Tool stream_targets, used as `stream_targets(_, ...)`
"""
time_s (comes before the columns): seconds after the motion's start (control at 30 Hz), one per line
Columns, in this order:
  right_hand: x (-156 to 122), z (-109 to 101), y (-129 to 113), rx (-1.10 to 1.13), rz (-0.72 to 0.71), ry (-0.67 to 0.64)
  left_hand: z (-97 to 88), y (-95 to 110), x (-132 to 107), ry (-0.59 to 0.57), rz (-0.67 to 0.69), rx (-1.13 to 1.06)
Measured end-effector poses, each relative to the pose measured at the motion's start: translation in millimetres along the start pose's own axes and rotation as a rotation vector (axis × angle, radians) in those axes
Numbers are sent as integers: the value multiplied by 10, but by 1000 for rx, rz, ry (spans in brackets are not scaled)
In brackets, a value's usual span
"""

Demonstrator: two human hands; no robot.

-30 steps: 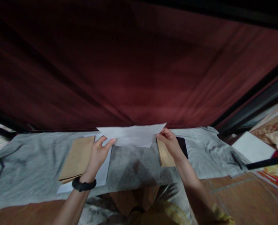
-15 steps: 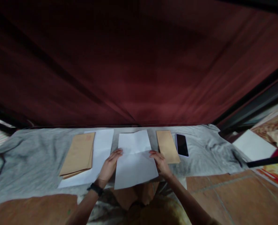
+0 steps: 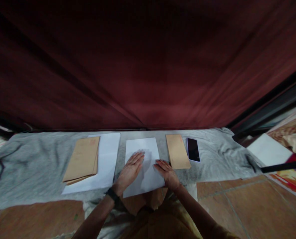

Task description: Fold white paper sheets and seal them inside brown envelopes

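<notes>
Flattened out since a moment ago, the paper (image 3: 143, 146) now lies smooth on the grey cloth (image 3: 38, 159). I've got my left hand (image 3: 130, 170) on its middle with fingers spread flat, and my right hand (image 3: 167, 171) on its right edge, fingers flat and close together. An envelope (image 3: 177, 151) sits just beside it.

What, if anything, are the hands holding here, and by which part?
Nothing is gripped. Both lie flat, palms down, on the white sheet: the left hand on its left half, the right hand near its right edge.
</notes>
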State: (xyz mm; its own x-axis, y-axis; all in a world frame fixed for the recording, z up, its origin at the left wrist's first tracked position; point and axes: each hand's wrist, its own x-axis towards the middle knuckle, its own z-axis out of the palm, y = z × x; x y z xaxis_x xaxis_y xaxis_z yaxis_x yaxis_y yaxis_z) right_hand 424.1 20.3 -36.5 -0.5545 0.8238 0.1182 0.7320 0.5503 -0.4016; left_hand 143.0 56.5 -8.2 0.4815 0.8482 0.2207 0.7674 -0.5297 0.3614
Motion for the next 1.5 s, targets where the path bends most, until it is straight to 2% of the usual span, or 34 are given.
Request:
stream_targets(0.13,12,18,16,7,21,-77,385,330,406,-95,59,69)
stream_targets(0.2,11,19,28,19,30,-105,503,349,475,-106,56,97)
stream_targets(0.27,10,16,39,35,35,-113,530,266,445,-97,50,115)
stream_targets(0.33,9,14,48,50,36,-107,477,106,332,-69,14,135)
stream_targets(0.4,7,16,54,60,35,-98,374,-97,156,-28,-77,169)
stream_targets(0.5,2,26,63,72,40,-81,206,-390,-194,-7,-188,212)
stream_targets(0.57,-2,34,68,89,43,-72,128,-507,-456,-28,-199,221)
stream_targets(0.63,-6,37,75,120,40,-60,86,-524,-702,-81,-149,204)
stream_targets(0.7,-11,37,86,159,30,-46,64,-451,-890,-129,-96,182)
stream_targets(0.8,-15,31,112,210,8,-31,5,-281,-1014,-190,-28,133)
stream_targets(0.9,-22,23,139,261,-6,15,-119,-189,-989,-208,-27,45)
stream_targets(1.03,-70,41,138,377,-8,142,-275,-197,-935,-222,-28,-130)
stream_targets(1.2,-161,119,58,426,20,294,-266,-226,-939,-193,-56,-287)
stream_targets(1.3,-144,109,8,431,56,324,-220,-259,-862,-117,-170,-383)
stream_targets(1.5,54,10,-43,467,282,342,-171,-290,-534,7,-517,-500)
